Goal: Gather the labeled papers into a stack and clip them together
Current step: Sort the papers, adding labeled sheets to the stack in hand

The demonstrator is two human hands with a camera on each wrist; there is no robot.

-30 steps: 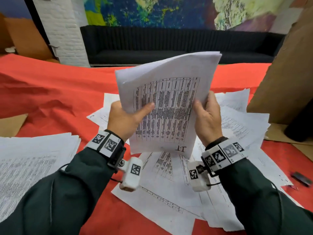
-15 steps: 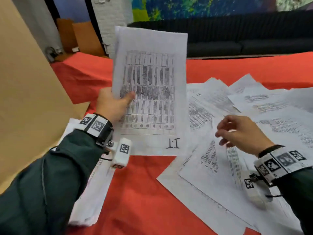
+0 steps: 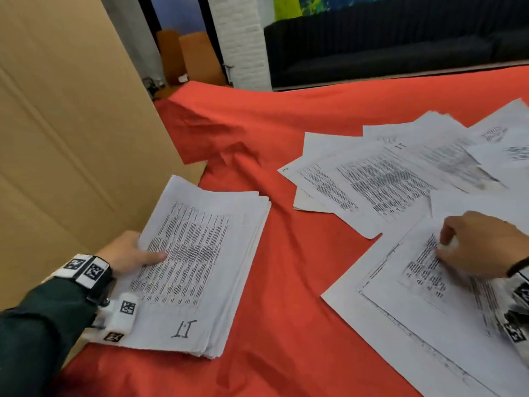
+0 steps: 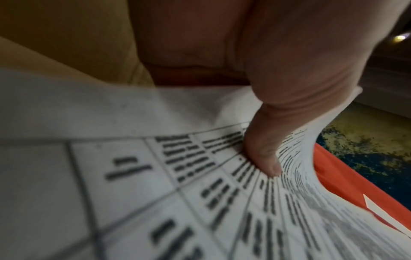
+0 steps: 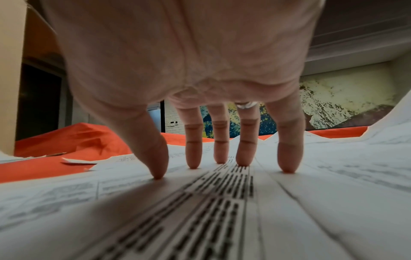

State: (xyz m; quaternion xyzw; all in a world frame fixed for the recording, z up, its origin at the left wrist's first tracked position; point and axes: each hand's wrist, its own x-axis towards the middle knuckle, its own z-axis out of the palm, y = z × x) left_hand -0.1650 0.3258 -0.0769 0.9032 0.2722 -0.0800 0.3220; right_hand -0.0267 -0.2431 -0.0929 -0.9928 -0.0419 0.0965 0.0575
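A thick stack of printed sheets (image 3: 211, 247) lies at the left on the red cloth, its top sheet marked "1.1" (image 3: 184, 329). My left hand (image 3: 134, 250) grips the stack's left edge, with the thumb (image 4: 266, 158) lying on the printed table (image 4: 138, 176) and the fingers hidden underneath. Loose printed papers (image 3: 380, 184) are spread over the right side, overlapping one another. My right hand (image 3: 463, 247) rests on the nearest loose sheets (image 5: 222, 211), spread fingertips (image 5: 195, 161) pressing down and holding nothing. No clip is in view.
A large tilted cardboard sheet (image 3: 71, 124) stands right behind the stack at the left. The wrinkled red cloth (image 3: 286, 296) covers the table between stack and loose papers. A white brick pillar (image 3: 243, 38) and a black sofa (image 3: 400, 47) stand beyond the table.
My left hand swung the sheaf marked "1.1" from upright down onto the stack at the left. My right hand let go of it and now presses on the loose sheets.
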